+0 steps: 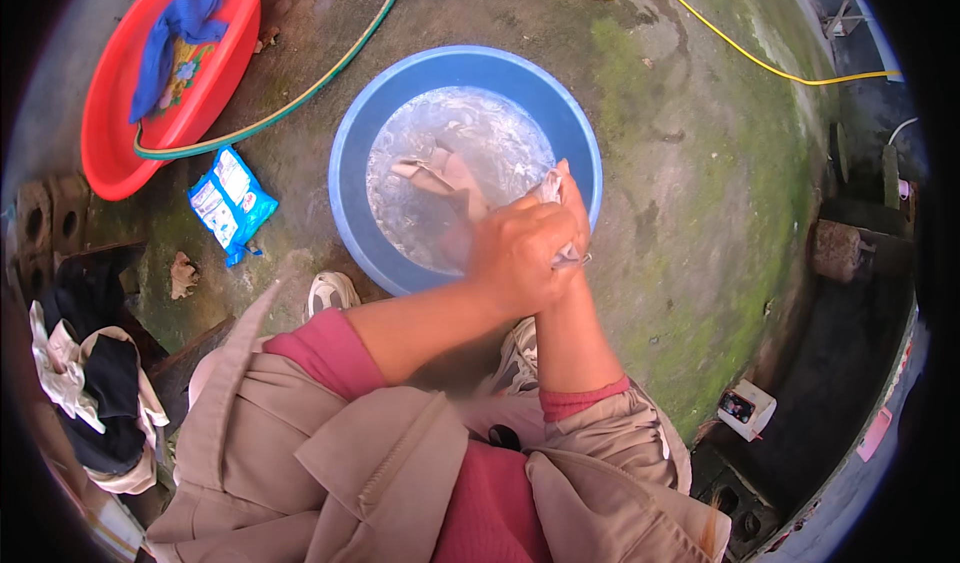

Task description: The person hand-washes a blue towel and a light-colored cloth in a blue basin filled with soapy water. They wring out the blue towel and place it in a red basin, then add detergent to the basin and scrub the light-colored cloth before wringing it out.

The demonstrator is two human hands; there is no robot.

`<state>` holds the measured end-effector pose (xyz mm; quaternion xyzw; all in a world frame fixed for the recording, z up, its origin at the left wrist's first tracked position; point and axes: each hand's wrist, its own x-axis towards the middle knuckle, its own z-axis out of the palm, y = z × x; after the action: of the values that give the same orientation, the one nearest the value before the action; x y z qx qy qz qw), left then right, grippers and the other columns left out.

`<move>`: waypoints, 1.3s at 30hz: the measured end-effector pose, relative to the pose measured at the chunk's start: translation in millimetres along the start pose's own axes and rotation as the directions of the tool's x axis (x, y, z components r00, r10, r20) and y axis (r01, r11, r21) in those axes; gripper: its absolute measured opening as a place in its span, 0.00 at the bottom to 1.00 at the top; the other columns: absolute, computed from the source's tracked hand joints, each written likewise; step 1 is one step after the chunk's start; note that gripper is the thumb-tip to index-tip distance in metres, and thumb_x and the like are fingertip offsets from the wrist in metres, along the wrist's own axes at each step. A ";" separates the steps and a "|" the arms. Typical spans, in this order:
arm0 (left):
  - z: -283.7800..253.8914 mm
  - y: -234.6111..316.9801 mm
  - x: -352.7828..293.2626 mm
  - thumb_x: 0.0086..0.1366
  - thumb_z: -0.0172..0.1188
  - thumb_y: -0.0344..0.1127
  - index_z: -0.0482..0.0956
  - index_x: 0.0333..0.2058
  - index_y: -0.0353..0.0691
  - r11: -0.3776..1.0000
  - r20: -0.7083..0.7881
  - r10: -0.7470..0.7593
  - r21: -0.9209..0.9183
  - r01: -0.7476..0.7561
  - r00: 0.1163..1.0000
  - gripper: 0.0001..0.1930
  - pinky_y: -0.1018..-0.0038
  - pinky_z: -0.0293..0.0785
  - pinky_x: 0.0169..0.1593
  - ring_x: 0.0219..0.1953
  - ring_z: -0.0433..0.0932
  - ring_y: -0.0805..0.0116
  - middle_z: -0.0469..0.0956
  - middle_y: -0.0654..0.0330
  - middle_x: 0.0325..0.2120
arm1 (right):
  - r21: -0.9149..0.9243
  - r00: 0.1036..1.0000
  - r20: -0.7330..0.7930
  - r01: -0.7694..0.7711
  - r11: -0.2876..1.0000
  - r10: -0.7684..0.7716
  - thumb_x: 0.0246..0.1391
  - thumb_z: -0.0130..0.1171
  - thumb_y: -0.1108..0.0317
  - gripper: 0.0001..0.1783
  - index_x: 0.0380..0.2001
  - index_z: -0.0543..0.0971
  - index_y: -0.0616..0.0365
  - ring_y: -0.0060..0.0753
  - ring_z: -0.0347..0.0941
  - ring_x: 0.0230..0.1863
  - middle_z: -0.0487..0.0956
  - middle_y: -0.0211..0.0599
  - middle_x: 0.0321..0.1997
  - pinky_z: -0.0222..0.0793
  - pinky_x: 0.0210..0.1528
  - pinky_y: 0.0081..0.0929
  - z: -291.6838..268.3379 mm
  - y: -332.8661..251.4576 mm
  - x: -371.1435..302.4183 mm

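Over the near right side of a blue basin (352, 225) of sudsy water, my two hands come together on a wet pale pink cloth (468, 185). My left hand (522, 248) is closed in a fist around part of it. Pressed against it, my right hand (570, 208) is wrapped round the same bunched cloth, and a bit of it sticks out between the fingers. The rest of the cloth trails from my left hand into the foamy water. How far it reaches below the suds is hidden.
At the far left, a red tub (103, 113) holds a blue cloth (180, 25); a green hose (350, 55) runs into it. A blue-and-white packet (232, 203) lies between tub and basin. Clothes (105, 388) are heaped at the left, and a white box (746, 409) stands at the right.
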<state>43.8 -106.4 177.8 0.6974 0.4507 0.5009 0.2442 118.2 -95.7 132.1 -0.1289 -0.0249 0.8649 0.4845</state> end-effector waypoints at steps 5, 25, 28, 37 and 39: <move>-13.0 -61.1 8.0 0.52 0.52 0.40 0.73 0.21 0.38 0.602 -0.015 -0.795 -0.132 0.787 0.606 0.11 0.69 0.66 0.33 0.27 0.72 0.64 0.74 0.56 0.22 | -0.396 0.783 -0.591 -0.070 0.916 -0.195 0.52 0.44 0.56 0.20 0.41 0.67 0.62 0.30 0.67 0.40 0.71 0.38 0.39 0.63 0.43 0.26 27.4 27.9 -5.0; -22.7 -39.2 12.7 0.60 0.46 0.40 0.72 0.35 0.39 0.462 0.624 -0.440 -0.459 0.759 0.646 0.12 0.85 0.64 0.35 0.32 0.66 0.82 0.70 0.69 0.30 | -0.459 0.902 -0.387 -0.007 0.889 -0.193 0.51 0.41 0.44 0.28 0.45 0.64 0.56 0.29 0.66 0.45 0.69 0.34 0.43 0.60 0.48 0.30 25.5 -10.1 -3.1; -23.2 -36.7 15.3 0.60 0.48 0.40 0.72 0.35 0.38 0.356 0.609 -0.579 -0.410 0.840 0.543 0.12 0.83 0.63 0.36 0.33 0.65 0.82 0.71 0.69 0.28 | -0.385 0.881 -0.426 0.030 0.922 -0.207 0.54 0.39 0.50 0.23 0.45 0.64 0.56 0.29 0.65 0.45 0.68 0.34 0.44 0.60 0.48 0.29 24.0 -9.7 -1.4; -21.6 -49.7 12.5 0.48 0.59 0.43 0.62 0.49 0.39 0.906 0.252 -0.419 0.181 0.382 0.872 0.30 0.68 0.61 0.48 0.47 0.64 0.57 0.63 0.50 0.44 | -0.491 0.886 -0.349 0.105 0.865 -0.305 0.55 0.38 0.53 0.24 0.48 0.62 0.61 0.29 0.64 0.46 0.68 0.36 0.46 0.59 0.49 0.28 32.4 -6.9 -5.3; -25.5 -53.6 13.8 0.48 0.58 0.42 0.61 0.49 0.38 0.911 0.297 -0.413 0.133 0.391 0.861 0.29 0.68 0.59 0.50 0.47 0.64 0.56 0.63 0.49 0.45 | -0.535 0.877 -0.354 0.094 0.840 -0.324 0.55 0.39 0.52 0.25 0.47 0.63 0.61 0.30 0.65 0.44 0.69 0.37 0.44 0.61 0.47 0.27 34.6 -9.7 -7.2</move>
<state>1.1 -71.8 151.5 0.6675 0.5574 0.3044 0.3888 121.2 -93.8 168.6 -0.4347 -0.1556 0.7180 0.5208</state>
